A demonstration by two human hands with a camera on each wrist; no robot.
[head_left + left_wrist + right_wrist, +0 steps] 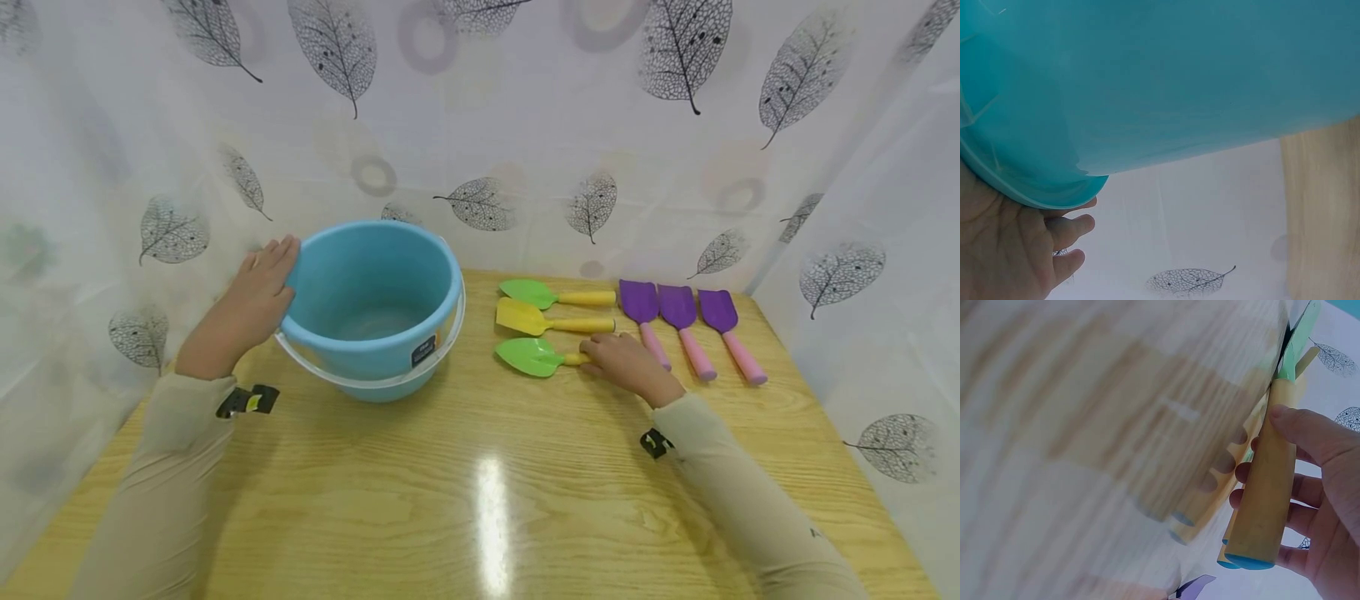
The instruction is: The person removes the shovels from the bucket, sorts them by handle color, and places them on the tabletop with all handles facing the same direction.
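Note:
My left hand (pixel 255 296) rests against the left rim of a light blue bucket (pixel 375 367), its palm touching the rim and its fingers fairly straight. In the left wrist view, the underside of the rim (pixel 1054 203) lies against that hand (pixel 1007 256). My right hand (pixel 624 364) holds the yellow handle of a green trowel (pixel 531 357) on the table. Thumb and fingers are on either side of that handle (pixel 1263 500) in the right wrist view. Just beyond lie a yellow square-bladed shovel (pixel 522 317) and another green trowel (pixel 528 292).
Several tools lie in a row at the back: right of the trowels are purple shovels (pixel 677 307) with pink handles. A white bucket handle (pixel 360 383) hangs at the front. A leaf-patterned curtain (pixel 525 125) borders the wooden table (pixel 390 500).

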